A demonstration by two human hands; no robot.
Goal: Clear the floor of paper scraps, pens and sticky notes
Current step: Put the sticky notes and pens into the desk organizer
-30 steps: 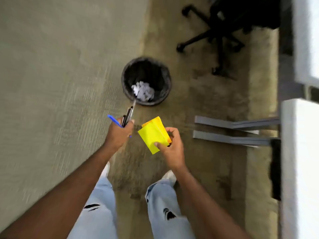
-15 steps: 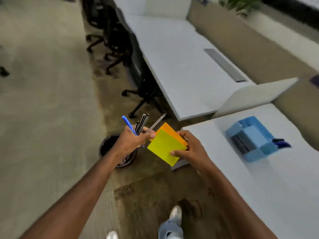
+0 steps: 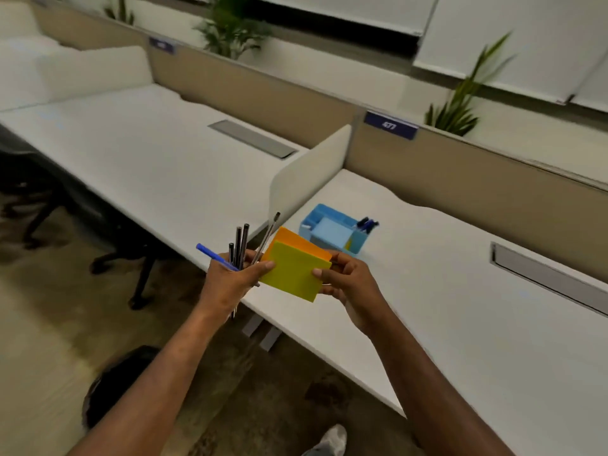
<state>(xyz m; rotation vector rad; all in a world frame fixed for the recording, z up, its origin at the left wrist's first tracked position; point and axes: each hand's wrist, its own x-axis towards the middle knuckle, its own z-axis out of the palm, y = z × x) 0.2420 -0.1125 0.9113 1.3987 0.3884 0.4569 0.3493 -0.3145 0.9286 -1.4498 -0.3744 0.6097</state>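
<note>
My left hand (image 3: 230, 281) grips a bundle of pens (image 3: 241, 245), several dark ones and a blue one sticking out to the left. Its thumb also touches the left edge of the sticky notes (image 3: 292, 273), a yellow pad over an orange pad. My right hand (image 3: 345, 281) holds those pads by their right edge. Both hands hover at the front edge of the white desk (image 3: 460, 307). A blue desk organiser (image 3: 332, 232) with pens in one cup stands on the desk just behind the pads.
A low white divider (image 3: 309, 169) separates this desk from the one to the left. The black waste bin (image 3: 112, 383) stands on the floor under my left forearm. A black office chair (image 3: 65, 205) is at the left. My shoe (image 3: 329, 439) shows at the bottom.
My view has lifted from the floor and bin up to the desks. Both hands kept their hold on the pens and pads and came closer to the blue organiser.
</note>
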